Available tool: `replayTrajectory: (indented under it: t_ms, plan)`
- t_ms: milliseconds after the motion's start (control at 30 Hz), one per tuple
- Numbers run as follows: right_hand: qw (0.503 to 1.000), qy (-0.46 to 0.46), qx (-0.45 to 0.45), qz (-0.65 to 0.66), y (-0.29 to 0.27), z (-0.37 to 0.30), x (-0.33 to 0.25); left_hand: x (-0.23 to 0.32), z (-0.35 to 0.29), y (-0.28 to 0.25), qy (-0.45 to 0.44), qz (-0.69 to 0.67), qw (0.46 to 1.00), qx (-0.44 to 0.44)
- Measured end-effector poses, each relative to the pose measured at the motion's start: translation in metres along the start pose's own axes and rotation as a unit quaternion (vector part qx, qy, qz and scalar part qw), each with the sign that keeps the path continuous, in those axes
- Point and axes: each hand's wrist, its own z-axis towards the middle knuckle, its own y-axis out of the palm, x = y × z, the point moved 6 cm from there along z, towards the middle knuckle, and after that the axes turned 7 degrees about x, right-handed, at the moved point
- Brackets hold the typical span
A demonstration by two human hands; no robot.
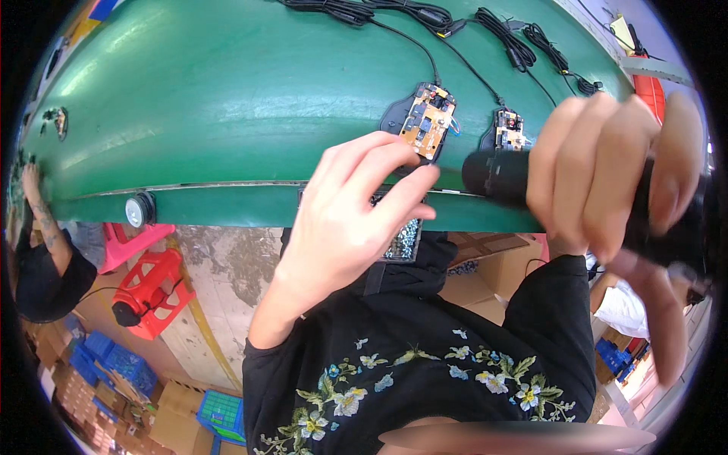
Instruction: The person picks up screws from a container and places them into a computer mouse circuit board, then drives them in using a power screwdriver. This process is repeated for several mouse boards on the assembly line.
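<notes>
Green work surface (227, 98). One co-worker's arm (49, 220) at left end. One round fixture (139, 210) on near edge, one red stool (152, 265) below. Left hand (345, 208): fingers curled, thumb and index at near end of first circuit board (431, 121); can't tell if they pinch anything. One small-parts tray (406, 244) partly under that hand. Two boards total; first lies just beyond left fingertips, second board (508, 129) to its right. At least four coiled black cables (504, 42), far side. Right hand (595, 171), blurred, wrapped around one black cylindrical tool (497, 178), its end near second board.
</notes>
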Motion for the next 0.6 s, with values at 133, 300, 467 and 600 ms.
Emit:
replayTrajectory:
  t_ms: [133,300,467,600]
  plan:
    - [0.993,-0.05,0.073,-0.08,-0.028,-0.041,-0.013,-0.007,-0.018,0.001,-0.029,0.018,0.993,-0.113]
    - [0.953,-0.055,0.244,-0.173,-0.02,-0.031,-0.002,-0.013,-0.03,0.013,-0.055,0.061,0.98,-0.18]
    - [0.957,-0.038,0.241,-0.155,-0.029,-0.034,0.001,-0.011,-0.024,0.014,-0.041,0.051,0.983,-0.171]
    - [0.931,-0.079,0.317,-0.165,-0.025,-0.035,0.01,-0.012,-0.025,0.011,-0.048,0.007,0.984,-0.172]
